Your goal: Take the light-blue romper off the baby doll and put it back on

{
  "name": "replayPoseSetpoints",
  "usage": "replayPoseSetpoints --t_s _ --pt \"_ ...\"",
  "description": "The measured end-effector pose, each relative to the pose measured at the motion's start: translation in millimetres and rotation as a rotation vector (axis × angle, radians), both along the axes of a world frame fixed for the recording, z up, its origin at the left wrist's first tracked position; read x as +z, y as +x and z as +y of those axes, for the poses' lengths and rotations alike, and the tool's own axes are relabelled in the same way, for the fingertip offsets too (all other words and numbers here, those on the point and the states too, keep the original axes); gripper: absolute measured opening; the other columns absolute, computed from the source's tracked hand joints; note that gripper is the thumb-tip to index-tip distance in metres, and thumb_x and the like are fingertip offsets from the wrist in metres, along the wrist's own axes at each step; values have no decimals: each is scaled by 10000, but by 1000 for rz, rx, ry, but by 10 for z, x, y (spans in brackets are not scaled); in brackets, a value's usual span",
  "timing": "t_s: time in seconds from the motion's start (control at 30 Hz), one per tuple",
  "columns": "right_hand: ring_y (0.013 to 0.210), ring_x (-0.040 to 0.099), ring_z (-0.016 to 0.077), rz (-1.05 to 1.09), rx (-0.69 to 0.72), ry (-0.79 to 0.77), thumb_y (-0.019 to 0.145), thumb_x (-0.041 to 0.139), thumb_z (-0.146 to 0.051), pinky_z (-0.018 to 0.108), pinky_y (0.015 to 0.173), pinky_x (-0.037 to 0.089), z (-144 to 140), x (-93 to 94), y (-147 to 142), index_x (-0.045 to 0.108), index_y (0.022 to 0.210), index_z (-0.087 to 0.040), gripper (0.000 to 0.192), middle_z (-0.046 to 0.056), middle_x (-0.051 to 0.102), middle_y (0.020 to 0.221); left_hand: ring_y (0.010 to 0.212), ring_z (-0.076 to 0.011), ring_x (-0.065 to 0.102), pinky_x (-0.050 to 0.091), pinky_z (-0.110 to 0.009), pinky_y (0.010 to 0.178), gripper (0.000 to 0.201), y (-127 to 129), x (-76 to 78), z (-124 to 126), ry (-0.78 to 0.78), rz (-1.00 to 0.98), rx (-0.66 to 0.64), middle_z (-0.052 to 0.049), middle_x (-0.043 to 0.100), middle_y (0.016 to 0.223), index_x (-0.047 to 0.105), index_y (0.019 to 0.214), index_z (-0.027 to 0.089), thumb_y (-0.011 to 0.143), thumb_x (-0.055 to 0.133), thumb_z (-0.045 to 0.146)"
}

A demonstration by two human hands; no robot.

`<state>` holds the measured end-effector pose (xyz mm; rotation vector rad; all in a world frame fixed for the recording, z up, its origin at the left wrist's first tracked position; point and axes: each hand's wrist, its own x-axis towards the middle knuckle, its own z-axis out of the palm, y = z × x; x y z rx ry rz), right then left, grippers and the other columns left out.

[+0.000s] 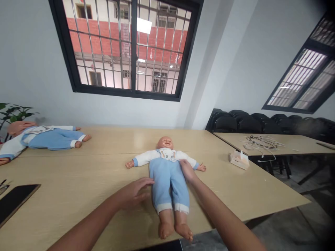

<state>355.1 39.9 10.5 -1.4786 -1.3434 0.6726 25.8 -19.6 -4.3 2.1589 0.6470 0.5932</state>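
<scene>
A baby doll (163, 176) in blue overalls and a white long-sleeved top lies face up on the wooden table, its feet toward me and its arms spread. My left hand (136, 191) rests by the doll's hip on the left, fingers stretched out and their tips at the blue cloth. On the other side, my right hand (187, 169) touches the overalls near the waist, just under the white bib. Its fingertips are partly hidden by the hand, but the visible fingers are extended. Neither hand has lifted any part of the doll.
Another doll (49, 137) in the same outfit lies at the left. A dark tablet-like object (15, 200) is at the left edge. A tissue box (239, 159) stands to the right, before a second table with tangled cables (261, 142). Black chairs (235, 121) line the wall.
</scene>
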Motion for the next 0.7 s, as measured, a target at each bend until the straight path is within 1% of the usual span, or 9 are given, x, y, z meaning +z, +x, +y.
replayPoseSetpoints --t_s 0.1,0.2,0.33,0.4,0.47,0.5,0.57,0.63,0.7 --pt "830 566 241 -42 46 -22 863 446 -486 361 778 459 285 -52 -152 544 775 -203 312 63 650 813 1378 -284 530 448 -415 1152 578 -29 8 15 -87 -45 21 -117 501 1546 478 1495 253 1009 502 564" --pt "799 540 216 -83 92 -38 850 452 -452 326 749 437 360 -112 -335 516 780 -212 258 28 607 775 1202 -272 641 515 -382 1036 549 -109 78 42 -124 -11 88 -118 645 1347 568 1396 216 994 514 587" --pt "798 527 200 -119 172 -42 853 463 -414 306 741 412 298 -168 -593 510 804 -210 215 5 578 787 952 -223 668 511 -317 844 449 -220 242 36 -13 96 166 -61 730 1078 708 1155 226 998 488 584" --pt "786 524 197 -130 217 -46 858 481 -407 301 731 400 225 -183 -684 514 802 -209 208 -6 561 771 843 -206 643 481 -305 774 464 -250 310 13 53 148 166 -42 729 934 735 1014 223 1013 443 584" --pt "766 524 197 -161 258 -58 868 497 -411 299 711 388 148 -177 -723 515 795 -209 215 -12 550 748 777 -197 616 462 -306 759 497 -280 354 8 119 196 158 -31 709 826 734 892 221 1029 405 567" --pt "760 530 199 -187 264 -62 882 496 -419 300 704 385 117 -159 -726 519 796 -208 229 -11 554 746 771 -196 611 459 -309 767 493 -301 368 25 151 204 180 -30 705 809 730 866 221 1032 404 552" --pt "757 548 204 -253 233 -43 926 472 -439 303 694 382 84 -77 -723 531 812 -205 267 0 575 759 844 -206 629 468 -322 830 433 -369 378 115 213 163 297 -37 723 875 733 908 222 1029 434 512" --pt "759 563 203 -324 184 19 967 440 -437 304 693 384 101 74 -759 545 836 -201 289 13 600 779 1013 -233 642 472 -353 946 354 -461 368 289 247 73 463 -63 736 1044 724 1035 217 1009 485 478" --pt "782 575 200 -415 215 110 987 435 -396 300 707 392 164 275 -883 565 860 -198 269 29 630 814 1173 -262 620 453 -405 1055 369 -549 337 519 200 -17 580 -105 707 1227 681 1183 193 988 517 460"
